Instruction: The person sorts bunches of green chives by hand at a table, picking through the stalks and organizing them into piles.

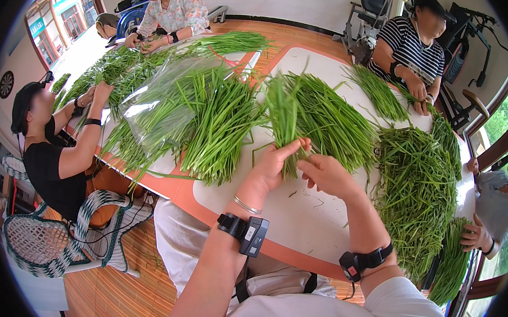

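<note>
My left hand is wrapped round a bunch of green garlic chives, which stands upright over the white table with its leaf tips blurred. Close beside the cut ends, my right hand is closed, thumb against curled fingers. Whatever it pinches is too small to make out. A thick pile of chives lies just left of my hands, partly under a clear plastic bag. Behind and to the right of the held bunch rests another pile of chives.
The white table has an orange border. A large tangled heap of greens covers its right side, with a neat bundle near the edge. Several people sit around, their hands among the chives. A woven chair stands at the left.
</note>
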